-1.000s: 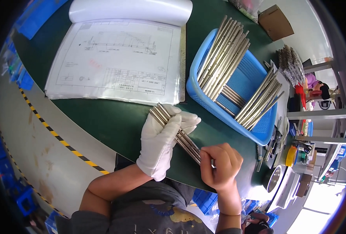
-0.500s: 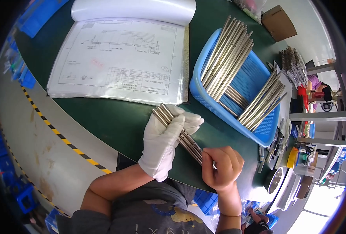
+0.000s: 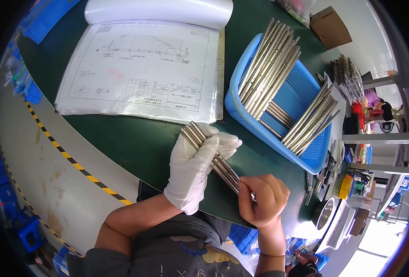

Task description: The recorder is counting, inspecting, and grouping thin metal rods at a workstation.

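My left hand (image 3: pixel 191 161), in a white glove, is closed round a bundle of several thin metal rods (image 3: pixel 225 171) above the green table. The rods slant from the upper left down to the right, and small holes show along some of them. My bare right hand (image 3: pixel 263 199) is closed at their lower end, thumb and curled fingers pressed there; the very tips are hidden behind it. Just beyond my hands stands a blue plastic basket (image 3: pixel 241 111) with two groups of similar metal rods (image 3: pixel 271 69) leaning in it.
An open stack of drawing sheets (image 3: pixel 135 69) lies at the far left of the green table (image 3: pixel 117 141). To the right are a cardboard box (image 3: pixel 330 27), a metal bowl (image 3: pixel 324 213), hand tools and a yellow tape roll (image 3: pixel 346 186). A shelf rack stands at the far right.
Almost nothing differs. Both hands keep their hold on the rods in the same place, with only a very slight shift of the view.
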### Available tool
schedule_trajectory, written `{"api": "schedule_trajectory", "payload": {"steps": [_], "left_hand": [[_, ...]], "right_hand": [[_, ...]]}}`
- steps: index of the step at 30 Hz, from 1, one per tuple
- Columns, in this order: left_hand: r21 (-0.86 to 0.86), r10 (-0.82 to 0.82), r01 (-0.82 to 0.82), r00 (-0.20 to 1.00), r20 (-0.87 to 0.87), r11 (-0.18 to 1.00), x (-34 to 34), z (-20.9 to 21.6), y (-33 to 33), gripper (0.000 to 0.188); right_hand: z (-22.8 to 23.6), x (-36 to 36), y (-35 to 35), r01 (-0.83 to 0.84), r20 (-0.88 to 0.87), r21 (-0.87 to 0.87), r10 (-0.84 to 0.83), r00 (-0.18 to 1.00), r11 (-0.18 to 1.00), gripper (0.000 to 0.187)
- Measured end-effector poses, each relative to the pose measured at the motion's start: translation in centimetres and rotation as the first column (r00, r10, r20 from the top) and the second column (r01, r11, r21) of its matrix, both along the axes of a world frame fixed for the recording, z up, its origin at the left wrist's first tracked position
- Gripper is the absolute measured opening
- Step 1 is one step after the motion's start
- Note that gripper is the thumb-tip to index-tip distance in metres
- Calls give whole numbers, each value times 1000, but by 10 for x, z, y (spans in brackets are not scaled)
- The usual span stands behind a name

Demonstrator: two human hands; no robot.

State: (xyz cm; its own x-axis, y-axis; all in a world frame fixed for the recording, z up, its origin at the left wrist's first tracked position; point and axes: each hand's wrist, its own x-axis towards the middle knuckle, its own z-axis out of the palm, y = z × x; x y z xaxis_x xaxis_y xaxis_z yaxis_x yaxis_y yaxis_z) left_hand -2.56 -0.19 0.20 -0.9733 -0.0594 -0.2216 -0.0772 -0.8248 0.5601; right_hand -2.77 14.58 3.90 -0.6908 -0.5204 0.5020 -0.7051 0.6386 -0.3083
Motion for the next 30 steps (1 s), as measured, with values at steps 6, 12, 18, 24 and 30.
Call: {"api": "schedule_trajectory", "payload": {"steps": [6, 12, 18, 24, 30], "left_hand": [[9, 0, 0, 1000, -5, 1000, 0, -1, 0, 14], [1, 4, -4, 1000, 13, 1000, 1, 1, 0, 13], [-1, 3, -3, 1000, 7, 1000, 0, -1, 1, 13], [-21, -2, 2, 1000, 10, 1000, 0, -1, 0, 13], [0, 0, 0, 1000, 3, 1000, 0, -1, 0, 13]], "right_hand": [[6, 2, -5, 4, -10, 70, -4, 1000, 998, 16], [2, -3, -15, -27, 82, 131, 16, 996, 991, 14], [16, 6, -6, 41, 11, -6, -41, 999, 999, 15], [0, 3, -6, -14, 37, -8, 14, 999, 1000, 15], [10, 4, -10, -32, 25, 57, 30, 999, 998, 16]]}}
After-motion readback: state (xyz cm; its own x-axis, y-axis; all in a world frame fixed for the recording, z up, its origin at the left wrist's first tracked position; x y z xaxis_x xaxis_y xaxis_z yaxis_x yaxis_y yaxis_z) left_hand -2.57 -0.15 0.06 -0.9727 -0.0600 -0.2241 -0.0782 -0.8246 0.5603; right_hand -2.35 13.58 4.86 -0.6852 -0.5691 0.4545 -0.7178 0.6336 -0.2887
